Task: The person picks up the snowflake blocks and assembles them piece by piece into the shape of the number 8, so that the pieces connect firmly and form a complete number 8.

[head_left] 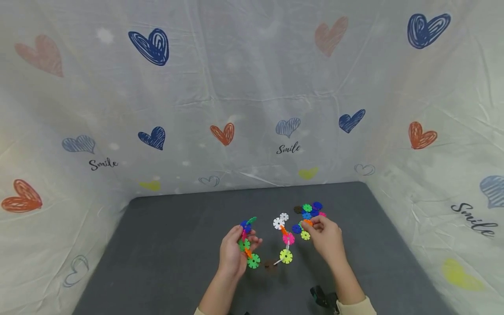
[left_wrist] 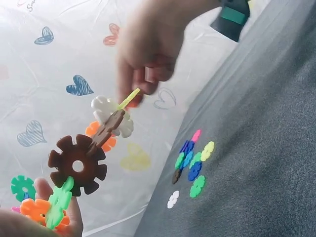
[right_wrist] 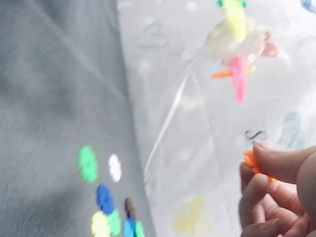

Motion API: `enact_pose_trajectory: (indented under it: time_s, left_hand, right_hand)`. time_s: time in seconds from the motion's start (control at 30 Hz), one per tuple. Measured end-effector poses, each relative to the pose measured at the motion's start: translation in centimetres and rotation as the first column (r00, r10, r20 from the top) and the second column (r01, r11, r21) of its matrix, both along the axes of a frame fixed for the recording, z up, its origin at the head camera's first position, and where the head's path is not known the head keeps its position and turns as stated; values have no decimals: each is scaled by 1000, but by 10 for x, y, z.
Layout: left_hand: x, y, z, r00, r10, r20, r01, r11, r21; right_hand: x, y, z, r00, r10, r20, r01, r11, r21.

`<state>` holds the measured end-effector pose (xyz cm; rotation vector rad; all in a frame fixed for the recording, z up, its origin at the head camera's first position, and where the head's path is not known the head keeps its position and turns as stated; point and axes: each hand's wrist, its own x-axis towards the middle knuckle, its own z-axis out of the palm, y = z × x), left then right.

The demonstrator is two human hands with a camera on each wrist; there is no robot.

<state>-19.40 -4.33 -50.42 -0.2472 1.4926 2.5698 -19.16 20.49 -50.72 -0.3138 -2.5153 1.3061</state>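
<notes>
In the head view, my left hand (head_left: 230, 253) holds one end of a chain of notched, flower-shaped plastic discs. The chain hangs in a curve through green, orange, brown, yellow and pink discs to a white disc (head_left: 278, 223). The left wrist view shows a brown disc (left_wrist: 78, 166) just beyond the left fingers, slotted to a light green one. My right hand (head_left: 327, 240) pinches a single orange disc (right_wrist: 251, 160) between thumb and forefinger. That disc is apart from the chain in the right wrist view, and the fingers partly cover it.
Loose discs in several colours, among them a blue disc (left_wrist: 195, 171) and a white disc (left_wrist: 173, 199), lie on the grey tabletop (head_left: 177, 245). A pale curtain (head_left: 252, 78) printed with hearts surrounds the table's back and sides. A black device (head_left: 324, 297) sits at the right wrist.
</notes>
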Motion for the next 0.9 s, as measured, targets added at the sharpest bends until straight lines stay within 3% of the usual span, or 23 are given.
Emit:
enact_pose_trajectory:
  time_s: [0.13,0.27,0.5,0.7,0.9]
  left_hand:
    - [1,0,-1,1000,29,-9,-29,999,25]
    - [2,1,-2,999,44,-15,-43,998,34]
    - [2,3,-1,999,42,-7,-42,999,18]
    - [6,6,0,998,10,-65,-17,994,-112]
    - [11,11,1,980,-22,-198,-37,957,-287]
  right_hand:
    - [4,-12,11,993,-8,-117,-9,989,-150]
    - [8,-27,20,976,36,-215,-96,956,-275]
    - [9,-45,22,963,109,-245,-171,954,-247]
    - [11,-61,31,949,214,-232,-271,928,-255]
    - [10,-69,32,932,274,-238,-333,906,-262]
